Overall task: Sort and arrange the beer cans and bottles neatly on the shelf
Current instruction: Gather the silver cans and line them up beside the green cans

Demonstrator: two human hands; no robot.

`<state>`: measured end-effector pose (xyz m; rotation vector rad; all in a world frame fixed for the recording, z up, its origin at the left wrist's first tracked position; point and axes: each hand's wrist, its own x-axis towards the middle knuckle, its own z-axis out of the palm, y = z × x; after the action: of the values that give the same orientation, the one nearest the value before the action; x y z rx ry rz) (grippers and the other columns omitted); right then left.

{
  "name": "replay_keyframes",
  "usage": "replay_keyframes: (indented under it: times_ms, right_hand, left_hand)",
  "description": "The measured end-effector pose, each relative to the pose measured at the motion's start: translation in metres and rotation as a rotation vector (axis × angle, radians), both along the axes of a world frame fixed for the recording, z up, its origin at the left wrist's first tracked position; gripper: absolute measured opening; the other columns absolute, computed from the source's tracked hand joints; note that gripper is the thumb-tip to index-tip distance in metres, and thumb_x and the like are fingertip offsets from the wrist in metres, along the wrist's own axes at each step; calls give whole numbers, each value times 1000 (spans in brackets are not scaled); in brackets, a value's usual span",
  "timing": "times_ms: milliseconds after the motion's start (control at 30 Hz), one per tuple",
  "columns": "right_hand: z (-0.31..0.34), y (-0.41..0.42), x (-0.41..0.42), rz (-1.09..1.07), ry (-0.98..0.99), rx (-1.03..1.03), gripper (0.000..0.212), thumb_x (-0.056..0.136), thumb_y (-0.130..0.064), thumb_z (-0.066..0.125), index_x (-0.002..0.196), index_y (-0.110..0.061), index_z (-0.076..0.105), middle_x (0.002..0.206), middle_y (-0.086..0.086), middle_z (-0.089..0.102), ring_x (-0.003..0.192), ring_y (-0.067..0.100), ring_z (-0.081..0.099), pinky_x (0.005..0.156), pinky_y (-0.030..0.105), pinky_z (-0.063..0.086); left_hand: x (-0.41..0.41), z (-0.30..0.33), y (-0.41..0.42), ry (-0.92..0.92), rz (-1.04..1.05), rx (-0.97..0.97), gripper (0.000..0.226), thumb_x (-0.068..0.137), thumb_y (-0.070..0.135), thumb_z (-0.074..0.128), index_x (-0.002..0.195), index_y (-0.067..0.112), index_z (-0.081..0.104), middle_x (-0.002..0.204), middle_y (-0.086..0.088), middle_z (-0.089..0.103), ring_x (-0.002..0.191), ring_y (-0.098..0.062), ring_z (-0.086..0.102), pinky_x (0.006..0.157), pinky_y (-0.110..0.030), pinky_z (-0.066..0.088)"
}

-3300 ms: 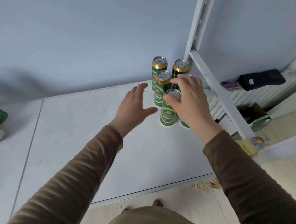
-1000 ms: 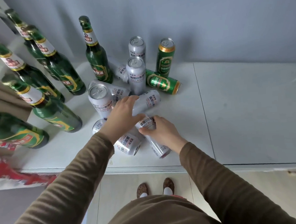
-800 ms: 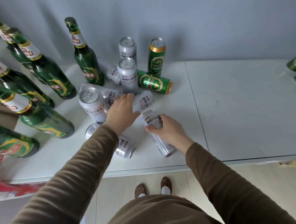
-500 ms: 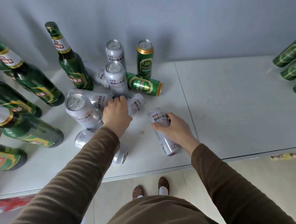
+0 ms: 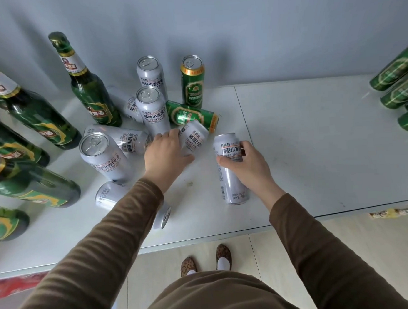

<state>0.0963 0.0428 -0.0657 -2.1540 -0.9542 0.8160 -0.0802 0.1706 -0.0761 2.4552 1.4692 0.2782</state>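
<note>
On the white shelf [image 5: 316, 153] lies a jumble of silver and green beer cans. My right hand [image 5: 248, 166] is shut on a silver can [image 5: 231, 176] that lies tilted near the front edge. My left hand [image 5: 166, 156] wraps a second silver can [image 5: 193, 137] lying on its side in the pile. Three silver cans stand upright: one at the left [image 5: 104, 157], one in the middle [image 5: 152, 111], one at the back [image 5: 151, 75]. A green can [image 5: 192, 81] stands at the back and another green can [image 5: 192, 116] lies in front of it.
Several green glass bottles [image 5: 88, 87] stand along the left side. Several sorted green cans [image 5: 397, 73] sit at the far right. More silver cans lie under my left forearm [image 5: 110, 197]. The shelf's front edge [image 5: 202, 239] runs just above my feet.
The view has swung from the green cans at the right to the pile at the left. Both hands have closed on silver cans, and the right hand has drawn its can rightward out of the pile.
</note>
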Motion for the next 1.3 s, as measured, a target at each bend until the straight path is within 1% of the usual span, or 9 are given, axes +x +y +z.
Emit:
replay_keyframes:
  times_ms: [133, 233, 300, 433, 633, 800, 1000, 1200, 1300]
  right_hand:
    - [9, -2, 11, -89, -23, 75, 51, 72, -51, 78, 109, -28, 52, 96, -13, 69, 85, 10, 67, 68, 28, 48]
    - [17, -7, 26, -128, -45, 137, 54, 71, -51, 79, 112, -29, 51, 99, -15, 69, 87, 9, 68, 72, 29, 51]
    - [23, -10, 38, -139, -62, 173, 56, 72, -49, 81, 115, -28, 51, 101, -16, 69, 88, 7, 67, 70, 26, 49]
    - [33, -18, 70, -149, -79, 224, 58, 73, -44, 82, 120, -27, 53, 102, -18, 67, 90, 2, 66, 69, 22, 46]
    - [34, -40, 150, -147, -63, 287, 65, 69, -46, 83, 124, -29, 53, 108, -14, 69, 96, 10, 66, 79, 30, 52]
    - [38, -65, 232, -113, -43, 316, 63, 69, -40, 85, 122, -32, 53, 107, -16, 68, 96, 9, 65, 76, 26, 48]
    - [41, -83, 321, -88, -63, 319, 62, 67, -39, 86, 117, -30, 52, 106, -12, 69, 96, 14, 65, 77, 30, 50]
    - [46, -80, 386, -121, -45, 322, 63, 64, -42, 84, 116, -30, 51, 107, -13, 68, 97, 14, 65, 81, 33, 52]
    - [50, -71, 412, -148, -44, 336, 61, 66, -37, 86, 116, -29, 51, 105, -15, 67, 95, 10, 64, 78, 30, 49]
  left_hand:
    - [13, 7, -4, -188, 30, -106, 71, 68, 49, 82, 123, 13, 54, 109, -7, 65, 101, -31, 59, 79, -40, 49]
    - [28, 12, -9, -343, 48, -205, 61, 66, 49, 83, 109, 16, 54, 98, -2, 64, 90, -28, 60, 71, -37, 47]
    - [41, 17, -14, -440, 52, -260, 57, 66, 48, 84, 104, 18, 53, 94, 2, 64, 86, -25, 60, 72, -39, 50]
    - [74, 28, -23, -555, 53, -320, 57, 68, 39, 86, 111, 18, 55, 95, 7, 65, 86, -19, 61, 74, -36, 51]
    - [153, 32, -43, -580, 27, -328, 59, 64, 37, 88, 109, 20, 55, 94, 6, 65, 89, -18, 60, 75, -35, 51]
    - [235, 38, -76, -598, 57, -341, 54, 68, 29, 87, 108, 18, 52, 92, 10, 63, 80, 0, 58, 63, -21, 42]
    - [319, 46, -102, -632, 56, -360, 54, 69, 27, 86, 108, 18, 50, 94, 11, 62, 81, -1, 58, 64, -23, 42]
    - [386, 55, -101, -645, 5, -372, 54, 70, 25, 86, 109, 17, 49, 90, 14, 59, 71, 14, 53, 63, -21, 40]
    - [414, 56, -90, -672, -10, -401, 56, 70, 25, 85, 113, 19, 51, 94, 14, 62, 78, 9, 57, 68, -22, 44]
